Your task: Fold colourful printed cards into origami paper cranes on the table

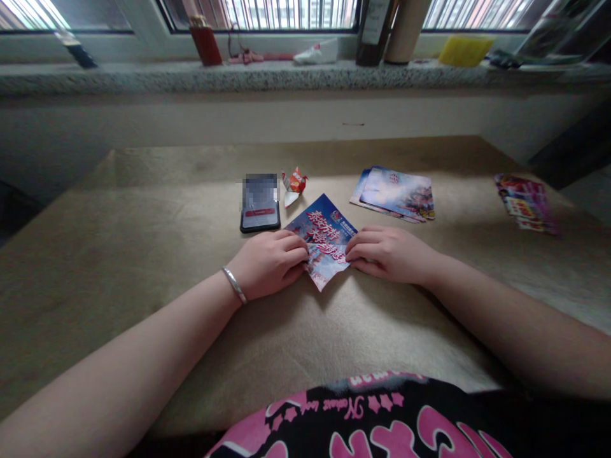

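Observation:
A square printed sheet of paper point(324, 232), blue with red and white lettering, lies turned like a diamond on the table, one corner pointing at me. A crease runs across it and its near part is slightly raised. My left hand point(274, 262) pinches its left edge, fingertips on the crease. On the opposite edge, my right hand point(384, 253) pinches the paper in the same way. Just beyond the left hand lies a phone point(260, 210) with its screen lit. Beside the phone stands a small folded paper figure point(294, 186) in red, orange and white.
Several printed sheets point(398, 193) lie stacked at the back right of the tan table point(167, 254). Farther right is a fanned pile of colourful leaflets point(525, 203). A windowsill point(267, 77) behind holds a red container point(206, 43), bottles and a yellow sponge-like block point(465, 51).

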Motion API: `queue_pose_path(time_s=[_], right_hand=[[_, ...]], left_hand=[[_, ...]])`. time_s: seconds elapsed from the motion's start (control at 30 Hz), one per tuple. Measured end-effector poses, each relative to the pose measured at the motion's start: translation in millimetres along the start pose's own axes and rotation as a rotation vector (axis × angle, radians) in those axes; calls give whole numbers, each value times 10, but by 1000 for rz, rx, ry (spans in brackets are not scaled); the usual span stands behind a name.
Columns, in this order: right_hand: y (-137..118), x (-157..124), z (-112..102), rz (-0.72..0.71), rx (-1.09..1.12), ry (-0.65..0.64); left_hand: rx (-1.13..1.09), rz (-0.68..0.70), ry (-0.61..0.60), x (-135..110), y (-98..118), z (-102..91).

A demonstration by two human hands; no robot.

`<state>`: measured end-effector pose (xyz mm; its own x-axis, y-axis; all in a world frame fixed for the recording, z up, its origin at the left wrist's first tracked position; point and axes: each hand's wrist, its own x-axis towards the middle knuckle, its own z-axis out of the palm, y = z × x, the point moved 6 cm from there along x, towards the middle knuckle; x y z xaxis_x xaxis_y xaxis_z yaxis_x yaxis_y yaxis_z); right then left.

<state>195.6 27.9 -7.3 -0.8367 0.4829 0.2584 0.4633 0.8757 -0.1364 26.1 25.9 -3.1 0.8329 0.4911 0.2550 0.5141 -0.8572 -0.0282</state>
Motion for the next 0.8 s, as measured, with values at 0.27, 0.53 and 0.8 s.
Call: queue_pose_path(time_s=[0.27,0.53,0.8], right_hand=[[16,39,4,134,64,8],[0,53,-9,156,84,35],[7,46,5,148,110,31]], left_hand=[[16,-5,-29,-8,-15,19],[-7,43,-24,20,67,25],[-37,57,-35,37,88,25]])
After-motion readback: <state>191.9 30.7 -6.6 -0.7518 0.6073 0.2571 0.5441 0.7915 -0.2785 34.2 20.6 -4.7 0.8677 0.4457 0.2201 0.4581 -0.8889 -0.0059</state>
